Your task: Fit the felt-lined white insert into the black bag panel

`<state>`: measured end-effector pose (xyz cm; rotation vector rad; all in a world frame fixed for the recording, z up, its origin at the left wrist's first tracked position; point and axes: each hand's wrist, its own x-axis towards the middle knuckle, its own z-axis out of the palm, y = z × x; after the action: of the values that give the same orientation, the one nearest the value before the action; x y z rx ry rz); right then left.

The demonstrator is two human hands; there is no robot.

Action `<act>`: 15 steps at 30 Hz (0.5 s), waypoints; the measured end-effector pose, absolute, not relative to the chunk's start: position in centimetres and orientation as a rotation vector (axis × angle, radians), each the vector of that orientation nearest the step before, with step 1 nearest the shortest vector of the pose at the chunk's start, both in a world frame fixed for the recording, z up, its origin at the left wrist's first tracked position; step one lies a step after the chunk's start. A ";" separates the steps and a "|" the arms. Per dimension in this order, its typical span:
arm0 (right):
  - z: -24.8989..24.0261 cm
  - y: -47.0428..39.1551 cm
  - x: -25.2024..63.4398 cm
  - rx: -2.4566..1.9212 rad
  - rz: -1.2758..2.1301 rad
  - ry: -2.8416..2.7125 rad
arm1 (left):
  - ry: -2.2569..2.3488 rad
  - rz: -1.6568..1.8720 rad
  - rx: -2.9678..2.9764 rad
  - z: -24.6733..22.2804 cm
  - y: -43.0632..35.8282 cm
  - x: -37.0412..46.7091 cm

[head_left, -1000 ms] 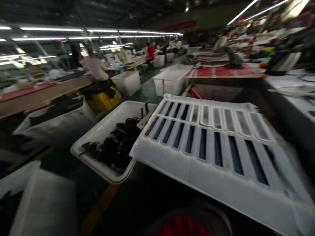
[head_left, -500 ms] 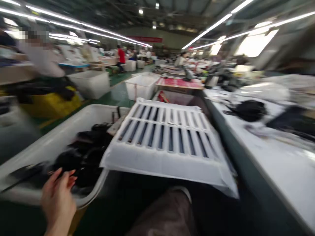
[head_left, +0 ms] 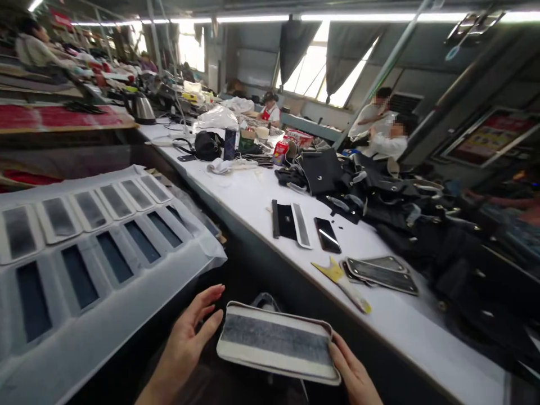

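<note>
My right hand [head_left: 352, 365] grips the right end of a pale rectangular panel [head_left: 276, 342] with a broad dark grey strip along its middle and a thin raised edge. Beside the panel's left end is my left hand [head_left: 192, 332], its fingers apart and nothing in it; the thumb is very near the edge. Further left, a white-covered board [head_left: 139, 306] carries two rows of pieces: pale-framed panels [head_left: 116, 201] at the back and dark blue strips [head_left: 80, 275] in front.
A long white table [head_left: 257, 225] runs along my right. On it lie a phone [head_left: 327, 235], a yellow-ended tool [head_left: 341, 284], stacked dark panels [head_left: 383, 273], a black flap piece [head_left: 287, 219] and a heap of black bags [head_left: 405, 208]. Co-workers sit beyond the table.
My view has swung right, from the bin and board towards the table. My right hand has come into view holding the pale panel; my left hand is now beside it, away from the bin.
</note>
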<state>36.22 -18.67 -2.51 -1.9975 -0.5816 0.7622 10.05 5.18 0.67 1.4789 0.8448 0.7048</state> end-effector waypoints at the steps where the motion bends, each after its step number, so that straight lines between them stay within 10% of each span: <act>1: -2.5 -18.6 36.1 -1.975 0.796 -0.581 | 0.832 0.657 1.542 0.8 5.6 10.6; 8: -2.4 -19.4 37.0 -2.023 0.789 -0.710 | 0.618 0.726 2.283 3.9 5.5 13.4; 15: 1.2 -16.1 33.9 -1.921 -0.304 -1.711 | 0.148 1.012 2.867 3.8 2.0 14.6</act>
<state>33.91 -16.10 1.16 -1.9211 -1.7105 -0.3036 14.62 2.01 3.77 2.8671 0.1476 1.0117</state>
